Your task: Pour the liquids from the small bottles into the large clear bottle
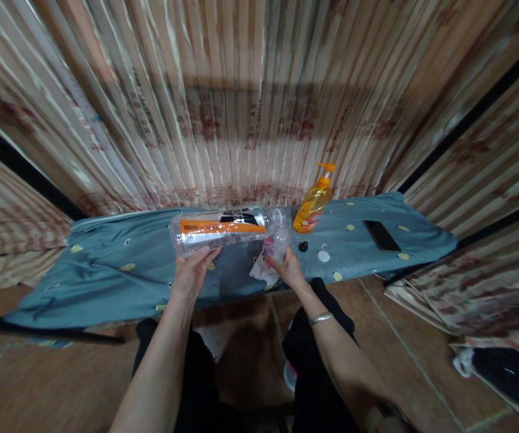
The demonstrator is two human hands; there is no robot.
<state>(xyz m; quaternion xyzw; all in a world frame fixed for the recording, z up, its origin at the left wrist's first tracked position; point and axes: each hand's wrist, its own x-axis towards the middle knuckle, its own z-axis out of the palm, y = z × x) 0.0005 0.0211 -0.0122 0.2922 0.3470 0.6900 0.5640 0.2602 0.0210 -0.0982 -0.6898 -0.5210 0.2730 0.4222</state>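
Observation:
My left hand [191, 267] grips a large clear plastic bottle [223, 230] with an orange and black label, held on its side above the low table. Its neck points right, toward a small clear bottle [277, 240] that my right hand [286, 267] holds upright. The mouths of the two bottles meet or nearly touch. A crumpled white wrapper [261, 270] lies under my right hand. A silver bangle sits on my right wrist.
A blue-grey cloth [106, 264] covers the low table. On it stand an orange pump bottle [313, 204], a black cap [303, 246], a white cap [323, 256] and a black phone [381, 235]. Striped curtains hang behind. A black bag [507, 373] lies on the floor at right.

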